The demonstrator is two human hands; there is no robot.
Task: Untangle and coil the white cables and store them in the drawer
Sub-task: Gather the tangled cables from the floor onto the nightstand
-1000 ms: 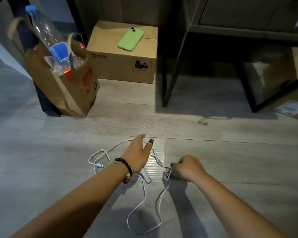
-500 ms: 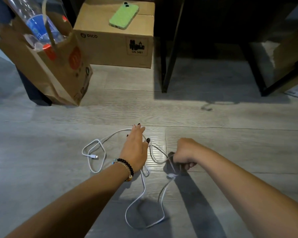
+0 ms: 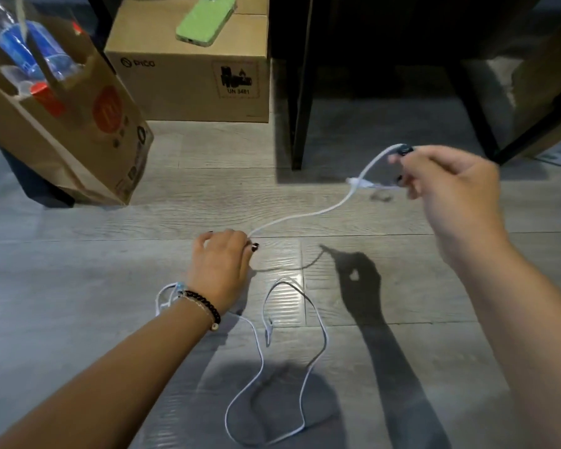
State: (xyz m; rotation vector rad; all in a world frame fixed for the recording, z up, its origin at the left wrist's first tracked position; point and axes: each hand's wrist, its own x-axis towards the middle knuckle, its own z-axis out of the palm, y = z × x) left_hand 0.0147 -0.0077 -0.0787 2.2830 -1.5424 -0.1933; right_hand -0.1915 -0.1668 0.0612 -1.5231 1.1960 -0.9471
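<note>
R hand (image 3: 447,183) is raised above the floor (image 3: 78,286), fingers pinching one end of a white cable (image 3: 305,215) w/ its plug dangling just beside the fingertips; that strand runs down and left to the L hand (image 3: 219,270), which lies knuckles-up over the cable on the floor, fingers bent, apparently holding it down, tho the grip itself is hidden. Rest of the white cables (image 3: 318,338) lie in loose loops near the L wrist and toward the viewer. Looks light, thin, limp, so it'll prob sag and snag on itself; best taken near a plug end and fed thru. Count: at least 2 cables, exact no. unclear; 2 hands, 1 cardboard box (image 3: 188,79), 1 green phone (image 3: 206,19), 1 paper bag (image 3: 88,131). No drawer in view.
</note>
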